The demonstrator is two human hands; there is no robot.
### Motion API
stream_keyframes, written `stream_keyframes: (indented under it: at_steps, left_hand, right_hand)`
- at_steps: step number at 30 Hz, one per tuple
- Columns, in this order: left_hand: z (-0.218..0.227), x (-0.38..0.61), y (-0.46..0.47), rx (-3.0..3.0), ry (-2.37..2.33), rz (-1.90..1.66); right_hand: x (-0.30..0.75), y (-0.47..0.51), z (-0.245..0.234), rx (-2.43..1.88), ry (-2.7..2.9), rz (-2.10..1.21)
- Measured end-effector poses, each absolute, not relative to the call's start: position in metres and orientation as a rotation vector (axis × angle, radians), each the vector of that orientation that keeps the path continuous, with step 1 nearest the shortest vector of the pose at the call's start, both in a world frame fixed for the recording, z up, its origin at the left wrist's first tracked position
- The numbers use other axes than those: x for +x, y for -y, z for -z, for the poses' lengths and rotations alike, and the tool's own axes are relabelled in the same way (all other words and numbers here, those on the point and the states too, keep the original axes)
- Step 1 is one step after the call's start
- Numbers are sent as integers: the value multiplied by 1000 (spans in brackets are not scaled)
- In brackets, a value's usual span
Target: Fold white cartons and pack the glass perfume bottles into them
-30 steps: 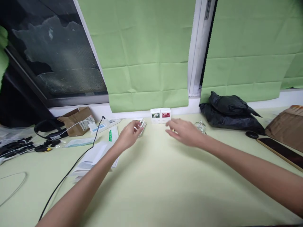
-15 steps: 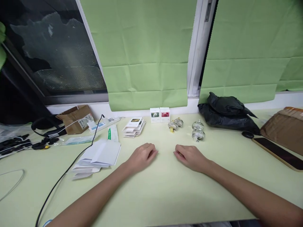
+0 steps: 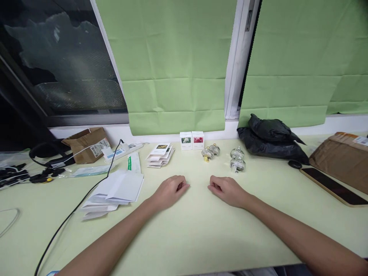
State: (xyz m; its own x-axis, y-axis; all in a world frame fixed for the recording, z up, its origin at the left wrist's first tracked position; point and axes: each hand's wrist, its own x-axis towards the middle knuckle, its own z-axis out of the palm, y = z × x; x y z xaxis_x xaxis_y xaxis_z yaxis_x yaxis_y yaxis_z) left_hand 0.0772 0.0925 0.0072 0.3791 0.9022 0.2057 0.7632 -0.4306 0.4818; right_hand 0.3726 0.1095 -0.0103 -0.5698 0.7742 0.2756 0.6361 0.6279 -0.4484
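Observation:
My left hand (image 3: 169,189) rests on the pale green table (image 3: 195,230) with its fingers curled loosely and nothing in it. My right hand (image 3: 227,189) lies a short way to its right, likewise curled and holding nothing. Beyond them, near the window sill, stand two small white boxes (image 3: 191,140), one with a red picture. A stack of small printed cards (image 3: 160,155) lies left of the boxes. Two pairs of small clear glass ornaments (image 3: 211,151) (image 3: 237,160) sit right of the boxes.
White envelopes (image 3: 117,189) lie at the left with a black cable (image 3: 83,201) across them. A cardboard box (image 3: 86,143) and black gear sit far left. A black plastic bag (image 3: 270,138), a phone (image 3: 333,186) and a brown parcel (image 3: 345,159) are at the right.
Both hands drew back from the cards and ornaments near the sill and settled on the table nearer to me. The cards and the ornaments they hid now show.

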Motion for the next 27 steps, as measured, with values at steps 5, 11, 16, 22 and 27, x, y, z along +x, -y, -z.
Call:
stream_keyframes:
  at_steps: [5,11,16,22,27]
  left_hand:
    - [-10,78,-91,2333,-1449,-634]
    - [-9,77,-91,2313,-1421,-634]
    - [-27,66,-106,2273,-1486,-652]
    - [-81,34,-168,2233,-2159,-744]
    - [-92,15,-219,1882,-2492,-601]
  right_hand:
    - [374,-111,11,-1116,2371,-485]
    - [374,-113,12,-1116,2348,-524]
    - [375,-114,13,-1113,2348,-549]
    - [376,-115,16,-1103,2345,-553]
    - [375,-115,16,-1092,2350,-553]
